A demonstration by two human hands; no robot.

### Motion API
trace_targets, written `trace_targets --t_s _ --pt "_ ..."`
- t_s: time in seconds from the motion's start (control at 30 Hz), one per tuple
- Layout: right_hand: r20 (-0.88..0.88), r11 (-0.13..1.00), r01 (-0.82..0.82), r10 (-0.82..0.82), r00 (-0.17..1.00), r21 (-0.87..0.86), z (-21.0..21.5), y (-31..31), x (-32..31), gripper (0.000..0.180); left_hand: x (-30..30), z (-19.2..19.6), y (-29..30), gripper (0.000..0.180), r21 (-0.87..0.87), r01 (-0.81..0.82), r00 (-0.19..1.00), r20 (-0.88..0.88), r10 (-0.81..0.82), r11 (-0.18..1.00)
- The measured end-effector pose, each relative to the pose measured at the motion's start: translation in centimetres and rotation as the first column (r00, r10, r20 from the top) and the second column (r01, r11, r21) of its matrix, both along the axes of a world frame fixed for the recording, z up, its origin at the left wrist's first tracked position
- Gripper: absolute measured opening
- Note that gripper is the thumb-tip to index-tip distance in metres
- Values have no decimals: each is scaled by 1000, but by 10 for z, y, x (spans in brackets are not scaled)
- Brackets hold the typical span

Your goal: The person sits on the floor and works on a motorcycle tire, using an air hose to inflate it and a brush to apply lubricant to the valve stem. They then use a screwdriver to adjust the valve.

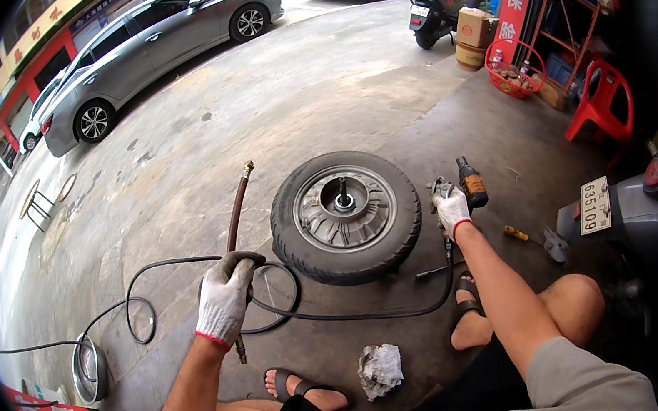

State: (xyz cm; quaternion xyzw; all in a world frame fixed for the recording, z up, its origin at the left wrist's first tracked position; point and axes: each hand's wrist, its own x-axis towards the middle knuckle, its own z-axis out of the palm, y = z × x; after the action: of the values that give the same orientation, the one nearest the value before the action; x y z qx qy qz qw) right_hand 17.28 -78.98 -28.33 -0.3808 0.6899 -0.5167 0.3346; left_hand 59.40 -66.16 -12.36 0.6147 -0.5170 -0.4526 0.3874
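While you squat by the wheel:
Left hand: your glove's clamped round the air hose.
Right hand: fingers closed on the power tool beside the tyre.

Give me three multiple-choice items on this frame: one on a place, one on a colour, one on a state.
1. Where does the wheel lie?
A. flat on the concrete floor
B. on a bench
C. against the red chair

2. What colour are the glove cuffs?
A. blue
B. red
C. green

3. What does the left hand do?
A. hangs empty
B. rests on the knee
C. grips the air hose

A: the wheel lies on its side on the floor.
B: a red band edges both gloves.
C: the gloved fingers wrap the hose.
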Motion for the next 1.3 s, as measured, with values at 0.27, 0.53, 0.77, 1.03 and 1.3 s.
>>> trace_targets --t_s 0.27,0.53,0.77,1.03,1.3 --pt "-127 965 -246 235 964 -85 -19 42 9 25 -15 -8 -7 26 -16 68 997 32 -67 998" --pt "-136 964 -226 207 969 -140 -35 33 70 27 -29 -12 -14 26 -26 104 993 66 -102 994" --pt "-343 944 -316 268 900 -94 -17 13 145 38 -29 -10 -10 25 7 56 997 60 -57 998" --pt "-452 754 -645 621 640 123 -11 -11 154 42 -12 -14 -13 25 39 27 996 87 -30 999" --pt "25 993 -3 6 1000 -116 -5 -39 70 18 -7 -23 -18 26 -4 75 993 90 -74 997"
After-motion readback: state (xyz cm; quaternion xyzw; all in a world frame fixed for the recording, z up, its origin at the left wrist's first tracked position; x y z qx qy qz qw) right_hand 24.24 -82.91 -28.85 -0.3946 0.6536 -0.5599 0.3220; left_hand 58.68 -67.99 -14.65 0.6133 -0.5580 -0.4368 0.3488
